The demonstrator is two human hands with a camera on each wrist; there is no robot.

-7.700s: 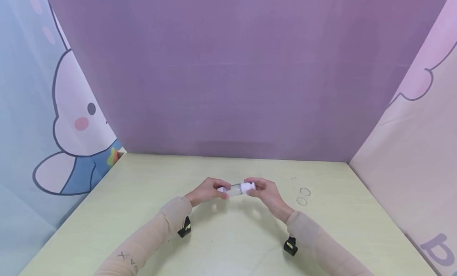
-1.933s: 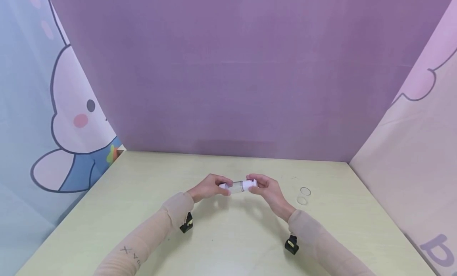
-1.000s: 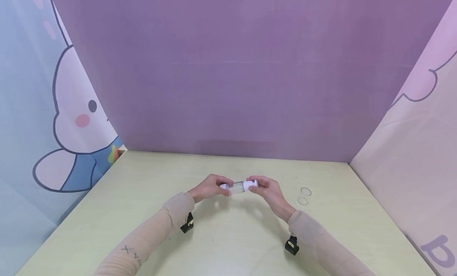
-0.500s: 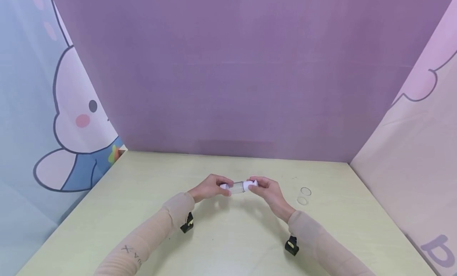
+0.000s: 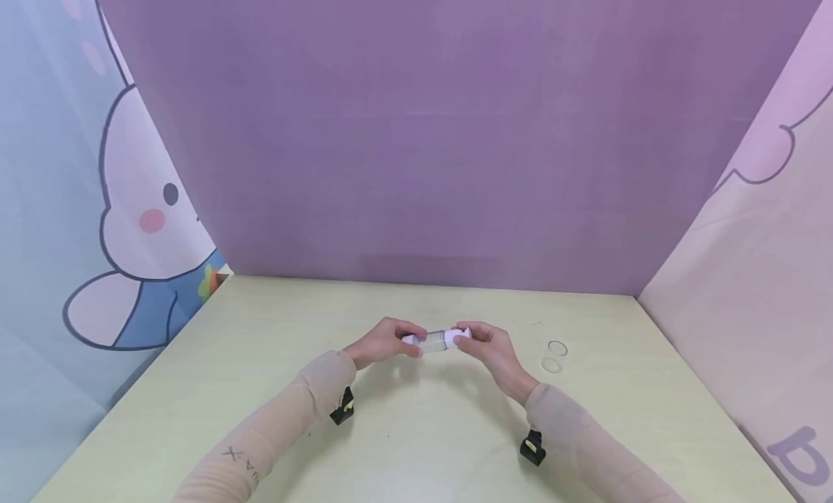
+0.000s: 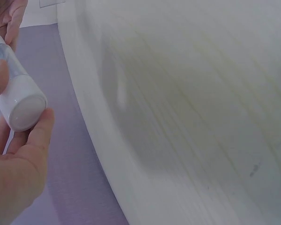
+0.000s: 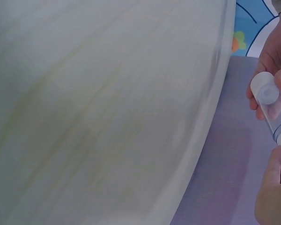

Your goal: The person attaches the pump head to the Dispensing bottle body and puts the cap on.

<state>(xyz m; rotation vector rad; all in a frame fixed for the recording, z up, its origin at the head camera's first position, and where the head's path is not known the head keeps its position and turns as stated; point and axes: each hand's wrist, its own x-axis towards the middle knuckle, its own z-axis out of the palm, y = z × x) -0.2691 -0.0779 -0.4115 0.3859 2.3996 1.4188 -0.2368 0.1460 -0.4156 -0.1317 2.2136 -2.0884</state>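
Note:
A small bottle (image 5: 432, 342) with a clear body and white ends is held lengthwise above the table between both hands. My left hand (image 5: 385, 340) grips its white base (image 6: 24, 107), thumb on one side and fingers on the other. With thumb and fingertips, my right hand (image 5: 489, 349) pinches the white top (image 5: 455, 337), which looks like a pump head; its far end is partly hidden by the fingers. In the right wrist view a round white disc (image 7: 268, 93) shows inside the clear body at the base end. A clear cylindrical cap (image 5: 554, 357) lies on the table right of my right hand.
The pale yellow table (image 5: 403, 445) reaches back to a purple panel (image 5: 416, 142). Printed cloths, a blue one (image 5: 39, 199) and a pink one (image 5: 748, 286), hang along the left and right sides. Black camera mounts (image 5: 342, 407) hang under both wrists.
Both hands and the bottle have shifted slightly to the right and away. The white top has turned a little in my right fingers. The clear cap has stayed in place.

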